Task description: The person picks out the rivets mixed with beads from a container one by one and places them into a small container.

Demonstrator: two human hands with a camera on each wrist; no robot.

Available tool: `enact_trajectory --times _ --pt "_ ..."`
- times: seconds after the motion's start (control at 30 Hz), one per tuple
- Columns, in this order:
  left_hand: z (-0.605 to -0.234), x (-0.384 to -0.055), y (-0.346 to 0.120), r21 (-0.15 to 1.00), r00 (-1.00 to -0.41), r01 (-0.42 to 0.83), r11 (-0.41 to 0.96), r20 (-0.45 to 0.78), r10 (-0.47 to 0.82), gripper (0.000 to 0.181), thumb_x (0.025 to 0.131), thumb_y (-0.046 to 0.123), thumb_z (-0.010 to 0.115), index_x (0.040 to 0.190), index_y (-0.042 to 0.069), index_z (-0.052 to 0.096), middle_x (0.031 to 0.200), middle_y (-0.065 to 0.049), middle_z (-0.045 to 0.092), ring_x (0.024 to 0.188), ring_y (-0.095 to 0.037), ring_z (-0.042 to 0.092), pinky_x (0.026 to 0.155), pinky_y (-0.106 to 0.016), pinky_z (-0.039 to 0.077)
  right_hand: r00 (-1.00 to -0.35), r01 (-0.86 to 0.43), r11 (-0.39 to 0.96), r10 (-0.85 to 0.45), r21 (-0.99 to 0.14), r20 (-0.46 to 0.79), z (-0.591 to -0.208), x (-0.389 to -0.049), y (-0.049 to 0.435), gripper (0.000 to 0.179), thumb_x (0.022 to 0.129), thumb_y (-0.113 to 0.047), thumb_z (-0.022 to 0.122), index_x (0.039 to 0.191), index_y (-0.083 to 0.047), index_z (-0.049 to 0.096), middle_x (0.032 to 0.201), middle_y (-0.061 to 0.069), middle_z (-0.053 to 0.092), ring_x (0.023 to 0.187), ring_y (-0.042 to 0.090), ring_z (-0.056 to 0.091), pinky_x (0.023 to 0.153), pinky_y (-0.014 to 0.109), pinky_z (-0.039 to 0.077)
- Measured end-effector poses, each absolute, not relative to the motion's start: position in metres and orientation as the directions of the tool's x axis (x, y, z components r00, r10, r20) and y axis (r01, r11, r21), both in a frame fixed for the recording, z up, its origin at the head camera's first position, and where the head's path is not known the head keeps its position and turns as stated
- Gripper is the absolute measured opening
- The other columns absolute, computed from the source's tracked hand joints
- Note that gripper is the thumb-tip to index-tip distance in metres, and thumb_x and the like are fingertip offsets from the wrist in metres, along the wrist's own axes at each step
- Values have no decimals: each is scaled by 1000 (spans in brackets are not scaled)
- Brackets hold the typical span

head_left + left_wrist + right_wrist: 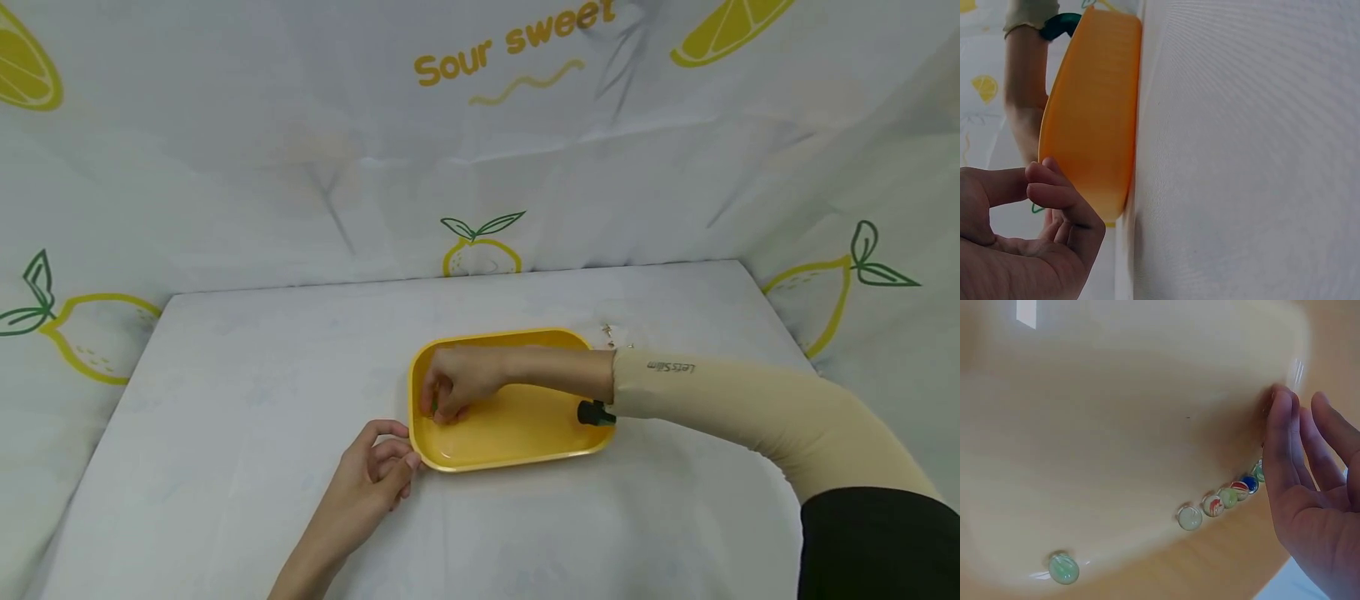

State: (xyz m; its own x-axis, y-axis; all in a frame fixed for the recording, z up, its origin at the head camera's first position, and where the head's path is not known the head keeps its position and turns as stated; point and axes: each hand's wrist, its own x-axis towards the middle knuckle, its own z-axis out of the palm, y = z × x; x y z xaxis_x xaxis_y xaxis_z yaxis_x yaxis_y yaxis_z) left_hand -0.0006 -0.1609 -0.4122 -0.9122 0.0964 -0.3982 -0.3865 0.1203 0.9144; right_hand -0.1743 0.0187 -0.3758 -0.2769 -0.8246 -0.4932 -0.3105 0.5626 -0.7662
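Note:
A yellow tray lies on the white table. Inside its left end is my right hand, fingers pointing down, with a bit of green showing by the fingertips. Glass marbles line one tray side in the right wrist view: a pale one, a red-and-white one, a blue one and others. Apart from them sits a green marble. My right fingers reach to the tray's corner beside the row, thumb apart. My left hand rests its bent fingertips at the tray's near-left outer corner.
Small gold-coloured bits lie behind my right forearm, beyond the tray's right end. A dark wrist device hangs over the tray's right side. A lemon-print cloth stands behind the table.

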Motion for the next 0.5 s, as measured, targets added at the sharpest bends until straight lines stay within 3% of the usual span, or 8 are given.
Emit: enact_trajectory --times 0.5 --pt "-412 0 -159 914 -913 -388 120 -398 83 37 104 10 70 135 8 50 101 -10 70 69 -12 56 58 -20 43 -288 -332 581 -812 -743 -507 -383 -170 14 11 96 -3 80 106 0 79 85 5 79 70 8 68 70 23 62"
